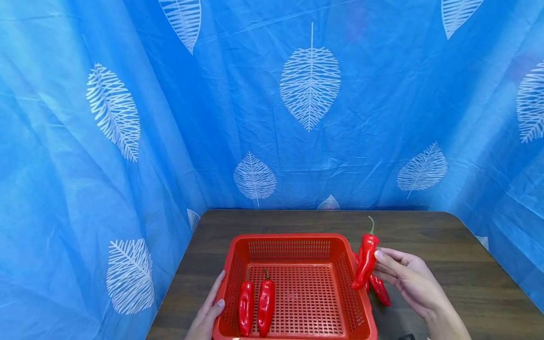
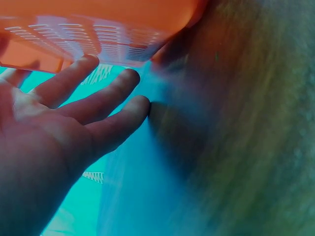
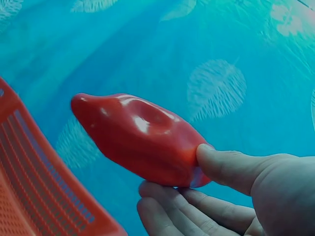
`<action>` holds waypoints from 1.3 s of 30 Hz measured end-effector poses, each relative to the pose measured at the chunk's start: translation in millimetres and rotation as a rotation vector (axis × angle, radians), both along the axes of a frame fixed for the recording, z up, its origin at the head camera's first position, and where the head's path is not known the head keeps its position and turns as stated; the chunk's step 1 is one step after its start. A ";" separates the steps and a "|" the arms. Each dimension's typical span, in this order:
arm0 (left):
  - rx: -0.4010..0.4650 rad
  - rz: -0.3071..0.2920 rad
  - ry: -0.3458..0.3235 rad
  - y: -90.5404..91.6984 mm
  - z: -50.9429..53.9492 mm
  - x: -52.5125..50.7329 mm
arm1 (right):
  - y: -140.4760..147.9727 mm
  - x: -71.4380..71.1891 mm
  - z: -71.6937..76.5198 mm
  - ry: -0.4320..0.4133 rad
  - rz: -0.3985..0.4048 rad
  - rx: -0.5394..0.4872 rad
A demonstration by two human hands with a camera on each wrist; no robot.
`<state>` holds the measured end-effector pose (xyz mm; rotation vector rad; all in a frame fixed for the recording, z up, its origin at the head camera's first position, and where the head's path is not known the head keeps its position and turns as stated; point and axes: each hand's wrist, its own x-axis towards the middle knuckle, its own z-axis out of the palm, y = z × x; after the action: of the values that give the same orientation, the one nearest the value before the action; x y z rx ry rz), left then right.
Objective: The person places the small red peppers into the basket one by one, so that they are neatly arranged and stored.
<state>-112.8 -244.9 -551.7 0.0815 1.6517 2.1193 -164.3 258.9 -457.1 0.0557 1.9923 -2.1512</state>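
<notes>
My right hand (image 1: 410, 278) pinches a long red pepper (image 1: 365, 259) between thumb and fingers, just over the right rim of a red plastic basket (image 1: 293, 238). The pepper hangs tip down, its green stem pointing up. The right wrist view shows the same pepper (image 3: 142, 140) with the thumb on one side and the fingers beneath. Inside the basket, two red peppers lie side by side on the left, a left one (image 1: 245, 307) and a right one (image 1: 266, 304). At the basket's left side rests my left hand (image 1: 208, 311), its fingers extended along the outer wall.
At least one more red pepper (image 1: 379, 290) lies on the dark wooden table (image 1: 425, 231) right of the basket, partly hidden by the held one and my hand. A blue curtain (image 1: 361, 141) with white leaf prints hangs behind the table and along its sides.
</notes>
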 end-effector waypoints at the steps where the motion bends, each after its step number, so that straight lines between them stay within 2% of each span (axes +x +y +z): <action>1: 0.002 -0.003 0.004 0.2 0.2 0.0 | -3.8 -1.1 3.4 0.003 0.012 0.013; 5: 0.010 -0.023 0.043 0.6 0.7 0.6 | -15.3 -6.8 16.4 0.033 0.048 0.074; 10: 0.014 -0.029 0.073 -0.4 0.8 2.2 | -26.6 -13.8 31.4 0.109 0.101 0.116; 17: 0.009 -0.038 0.100 -0.6 1.1 4.9 | -53.4 -20.2 44.4 0.122 0.131 0.122; 24: 0.009 -0.033 0.116 0.9 0.0 7.2 | -77.5 -29.0 41.4 0.120 0.229 0.086; 30: 0.025 -0.020 0.078 2.3 2.2 8.6 | -96.0 -33.3 33.3 0.097 0.267 0.099; 35: 0.002 -0.024 0.127 4.4 3.0 12.4 | -113.3 -35.9 23.5 0.073 0.297 0.068; 39: 0.014 -0.046 0.180 2.4 -2.8 12.3 | -123.0 -38.3 20.1 0.054 0.327 0.075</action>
<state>-100.6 -242.5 -554.5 0.3209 1.7174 2.1422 -202.6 136.0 -437.0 -0.2992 1.9511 -1.8904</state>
